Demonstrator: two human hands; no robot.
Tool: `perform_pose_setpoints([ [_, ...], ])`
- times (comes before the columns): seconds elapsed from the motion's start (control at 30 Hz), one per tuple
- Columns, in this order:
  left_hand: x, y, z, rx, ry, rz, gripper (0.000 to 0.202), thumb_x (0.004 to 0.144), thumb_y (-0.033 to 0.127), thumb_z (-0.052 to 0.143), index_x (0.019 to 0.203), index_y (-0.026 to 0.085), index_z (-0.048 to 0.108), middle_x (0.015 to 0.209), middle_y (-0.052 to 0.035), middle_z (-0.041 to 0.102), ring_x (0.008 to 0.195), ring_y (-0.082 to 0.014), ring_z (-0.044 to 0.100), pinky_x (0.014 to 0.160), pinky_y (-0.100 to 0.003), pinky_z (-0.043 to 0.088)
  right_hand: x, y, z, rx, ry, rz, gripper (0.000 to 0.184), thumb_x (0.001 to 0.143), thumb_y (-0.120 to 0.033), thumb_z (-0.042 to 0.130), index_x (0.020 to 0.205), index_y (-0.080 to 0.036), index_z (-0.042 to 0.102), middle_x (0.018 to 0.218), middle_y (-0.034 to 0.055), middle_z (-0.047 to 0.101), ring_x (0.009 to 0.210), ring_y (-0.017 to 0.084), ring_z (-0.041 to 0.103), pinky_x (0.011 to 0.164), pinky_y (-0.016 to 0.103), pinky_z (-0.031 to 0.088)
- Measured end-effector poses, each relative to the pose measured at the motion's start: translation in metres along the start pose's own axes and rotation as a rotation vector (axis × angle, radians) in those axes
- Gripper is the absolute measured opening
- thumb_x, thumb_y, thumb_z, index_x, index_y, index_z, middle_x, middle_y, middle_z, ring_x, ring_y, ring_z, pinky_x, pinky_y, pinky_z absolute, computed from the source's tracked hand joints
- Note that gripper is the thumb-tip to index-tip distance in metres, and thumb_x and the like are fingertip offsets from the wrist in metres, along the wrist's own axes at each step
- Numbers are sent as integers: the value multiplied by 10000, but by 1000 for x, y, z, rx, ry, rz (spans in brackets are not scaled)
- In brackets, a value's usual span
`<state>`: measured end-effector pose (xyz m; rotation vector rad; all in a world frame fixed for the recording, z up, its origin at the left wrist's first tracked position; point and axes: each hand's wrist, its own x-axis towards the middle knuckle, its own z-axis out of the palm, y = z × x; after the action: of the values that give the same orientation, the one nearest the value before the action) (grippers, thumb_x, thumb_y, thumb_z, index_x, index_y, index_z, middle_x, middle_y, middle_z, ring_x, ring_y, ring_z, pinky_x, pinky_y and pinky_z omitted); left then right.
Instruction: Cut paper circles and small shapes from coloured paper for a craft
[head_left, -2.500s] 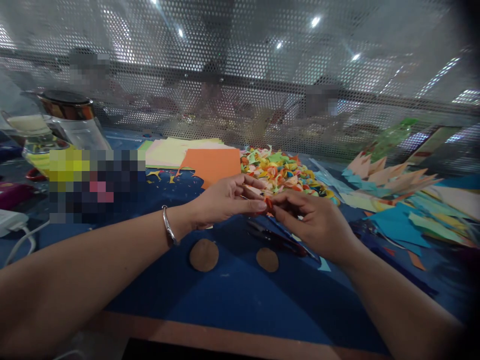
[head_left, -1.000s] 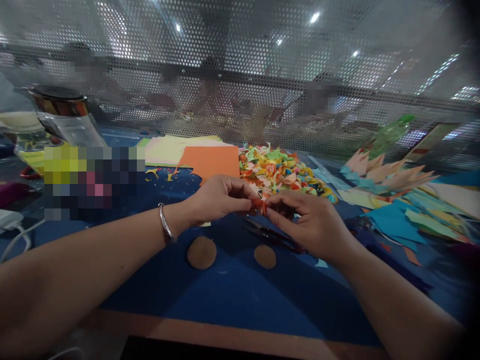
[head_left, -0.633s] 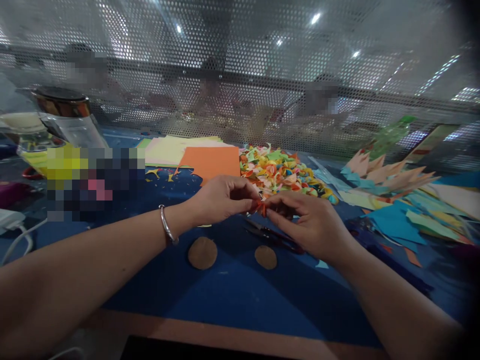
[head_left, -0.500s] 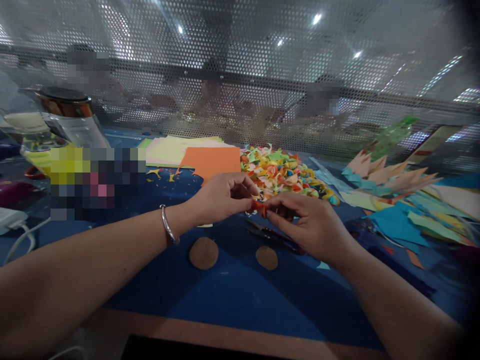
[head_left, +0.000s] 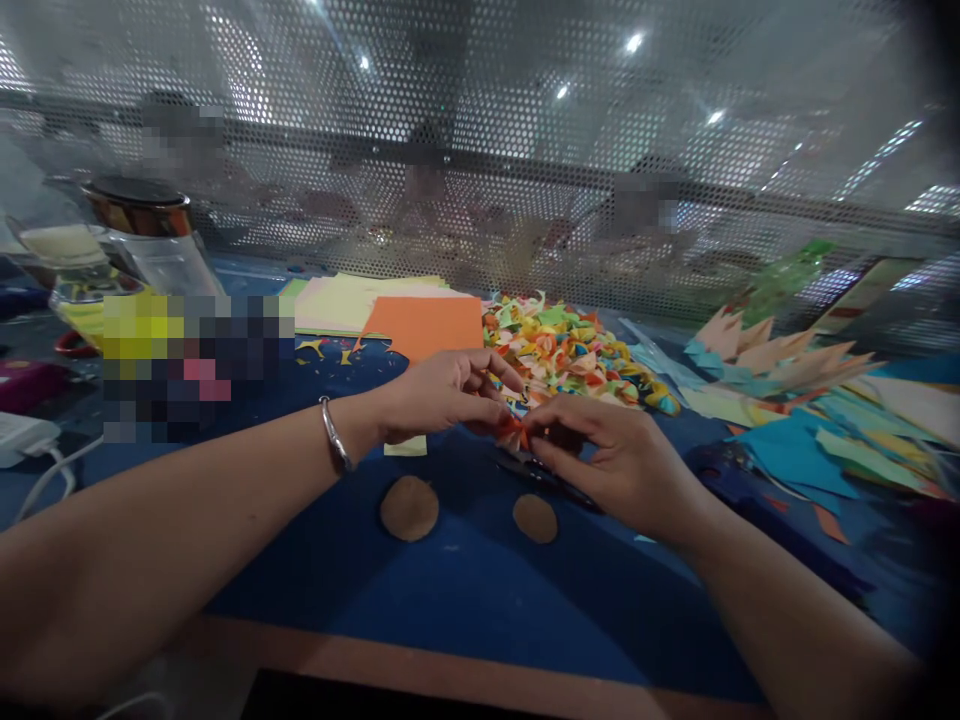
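Observation:
My left hand (head_left: pixel 435 398) and my right hand (head_left: pixel 615 455) meet over the blue table (head_left: pixel 465 590). Between their fingertips they pinch a small folded orange paper piece (head_left: pixel 513 431). A silver bangle (head_left: pixel 334 434) sits on my left wrist. Just behind the hands lies a heap of small folded coloured paper pieces (head_left: pixel 577 352). Dark scissors (head_left: pixel 547 478) lie on the table under my right hand, partly hidden.
An orange sheet (head_left: pixel 427 325) tops a stack of pale paper (head_left: pixel 345 300). Cut paper scraps (head_left: pixel 810 410) spread at the right. Two brown round patches (head_left: pixel 409 507) mark the table. A glass jar (head_left: pixel 146 235) stands at the left. A perforated metal screen (head_left: pixel 480 160) closes the back.
Both hands kept working the orange piece, and they have sunk slightly toward the table. A small pale yellow slip now shows under my left hand.

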<state>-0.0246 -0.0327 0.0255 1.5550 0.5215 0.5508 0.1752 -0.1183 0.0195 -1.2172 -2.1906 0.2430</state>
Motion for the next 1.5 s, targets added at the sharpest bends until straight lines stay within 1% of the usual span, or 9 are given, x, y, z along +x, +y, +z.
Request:
perform_pose_setpoints([
  [0.23, 1, -2, -2, -107, -160, -123, 224, 763, 59, 656, 966, 134, 595, 718, -20, 710, 646, -106, 678, 689, -249, 506, -1, -4, 2, 138, -38, 73, 205, 874, -270, 611, 1066, -206, 644, 725, -1, 694, 536, 107, 567, 514, 222, 465],
  [0.47, 4, -8, -4, -66, -213, -174, 307, 696, 33, 690, 972, 146, 618, 709, 9, 688, 611, -95, 643, 615, -223, 488, -3, -4, 3, 176, -140, 28, 211, 863, -177, 565, 1044, -221, 664, 779, -1, 707, 564, 93, 577, 525, 204, 461],
  [0.63, 2, -6, -1, -104, -123, -237, 298, 738, 74, 711, 1003, 149, 597, 694, 16, 678, 558, -82, 625, 593, -220, 475, -4, -5, 2, 202, -163, 44, 185, 858, -171, 563, 1021, -205, 644, 749, -2, 675, 565, 97, 567, 534, 218, 458],
  [0.77, 0, 2, 1, -197, -31, -262, 243, 793, 172, 738, 990, 143, 599, 740, -14, 701, 605, -94, 661, 666, -255, 506, -3, -4, 0, 222, -92, 78, 74, 868, -220, 593, 935, -200, 618, 754, 6, 653, 585, 102, 563, 547, 223, 464],
  [0.9, 0, 3, -3, -330, -36, -218, 320, 719, 99, 800, 987, 126, 626, 811, -31, 720, 740, -109, 704, 792, -277, 521, -3, 1, -1, 206, 7, 85, 55, 860, -203, 599, 914, -212, 601, 718, -16, 608, 561, 89, 534, 536, 208, 454],
  [1.0, 2, -2, -3, -373, -54, -151, 393, 648, 11, 818, 985, 110, 641, 820, -27, 725, 760, -95, 700, 799, -247, 511, -3, 3, -2, 193, 53, 86, 130, 851, -185, 590, 978, -211, 607, 723, -14, 618, 562, 90, 542, 539, 210, 455],
  [1.1, 4, -8, 1, -410, -40, -119, 349, 669, 12, 807, 965, 105, 648, 780, -15, 718, 734, -74, 690, 776, -219, 501, -4, 4, -2, 170, 54, 101, 142, 843, -189, 595, 983, -205, 616, 721, -12, 626, 565, 92, 551, 546, 214, 459],
  [1.33, 3, -9, 8, -434, 25, -189, 244, 758, 44, 753, 962, 109, 635, 744, -24, 712, 688, -88, 689, 744, -236, 501, -4, 4, 1, 173, 75, 119, 131, 835, -191, 596, 963, -204, 615, 697, -21, 628, 544, 86, 551, 520, 204, 454],
  [1.5, 2, -9, 11, -431, 13, -165, 291, 731, 100, 800, 978, 110, 647, 741, -8, 689, 663, -67, 645, 732, -227, 481, -3, 2, 0, 202, 73, 148, 97, 839, -209, 600, 934, -201, 618, 684, -20, 635, 540, 97, 582, 530, 217, 470],
])
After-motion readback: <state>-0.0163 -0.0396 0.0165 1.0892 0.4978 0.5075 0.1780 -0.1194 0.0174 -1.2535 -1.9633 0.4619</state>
